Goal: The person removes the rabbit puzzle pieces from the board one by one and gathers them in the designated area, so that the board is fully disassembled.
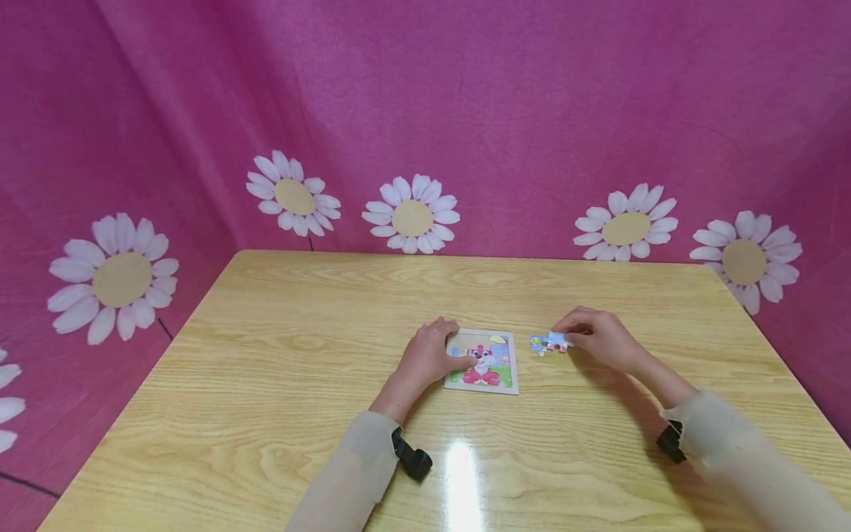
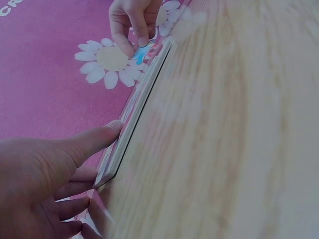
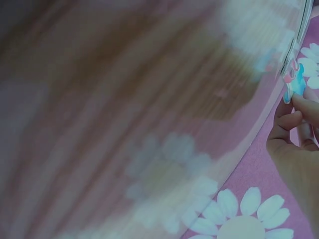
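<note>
A square jigsaw puzzle (image 1: 495,375) in a pale tray lies flat on the table, showing a red and white cartoon animal on green. Its upper left part is bare beige. My left hand (image 1: 425,358) grips the tray's left side, thumb over the picture and fingers along the edge; the left wrist view shows this hand (image 2: 45,174) from close by. To the right of the tray, my right hand (image 1: 601,338) pinches a light blue jigsaw piece (image 1: 557,340) between thumb and fingers. This piece (image 3: 297,82) also appears in the right wrist view. Beside it, further coloured piece parts overlap, too small to separate.
The wooden table (image 1: 319,332) stretches around both hands. Behind it and on the left hangs a pink cloth (image 1: 465,111) with large white daisies. Black straps (image 1: 414,459) with small devices sit on both wrists.
</note>
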### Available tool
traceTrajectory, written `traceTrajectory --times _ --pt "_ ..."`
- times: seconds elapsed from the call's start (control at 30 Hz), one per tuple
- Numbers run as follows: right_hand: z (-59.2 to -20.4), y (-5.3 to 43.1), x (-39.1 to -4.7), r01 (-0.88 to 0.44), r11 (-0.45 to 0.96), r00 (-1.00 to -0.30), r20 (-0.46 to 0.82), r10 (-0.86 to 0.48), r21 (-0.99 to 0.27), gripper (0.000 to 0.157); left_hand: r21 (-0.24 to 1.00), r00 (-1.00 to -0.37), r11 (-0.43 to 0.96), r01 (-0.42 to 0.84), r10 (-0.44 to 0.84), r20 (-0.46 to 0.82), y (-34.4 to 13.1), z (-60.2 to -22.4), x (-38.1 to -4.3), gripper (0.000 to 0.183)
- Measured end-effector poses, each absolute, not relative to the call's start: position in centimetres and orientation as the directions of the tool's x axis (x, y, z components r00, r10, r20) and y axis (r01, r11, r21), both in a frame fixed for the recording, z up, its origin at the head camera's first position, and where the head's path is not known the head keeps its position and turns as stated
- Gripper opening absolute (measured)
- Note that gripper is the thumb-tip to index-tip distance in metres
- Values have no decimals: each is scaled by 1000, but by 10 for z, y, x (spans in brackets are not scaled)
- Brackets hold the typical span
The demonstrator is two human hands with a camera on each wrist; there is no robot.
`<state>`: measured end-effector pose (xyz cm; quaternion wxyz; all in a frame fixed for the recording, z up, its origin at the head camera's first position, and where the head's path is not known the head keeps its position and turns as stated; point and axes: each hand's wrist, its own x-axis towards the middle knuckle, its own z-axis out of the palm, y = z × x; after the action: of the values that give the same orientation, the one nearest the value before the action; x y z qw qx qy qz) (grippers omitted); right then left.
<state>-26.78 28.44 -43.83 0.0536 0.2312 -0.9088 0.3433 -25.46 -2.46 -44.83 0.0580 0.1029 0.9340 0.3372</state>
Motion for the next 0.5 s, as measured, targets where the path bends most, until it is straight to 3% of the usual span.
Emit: traceTrajectory --times 0.5 --pt "-438 301 -262 -454 656 -890 268 -370 -603 20 639 -973 756 139 225 -54 -25 -448 -254 69"
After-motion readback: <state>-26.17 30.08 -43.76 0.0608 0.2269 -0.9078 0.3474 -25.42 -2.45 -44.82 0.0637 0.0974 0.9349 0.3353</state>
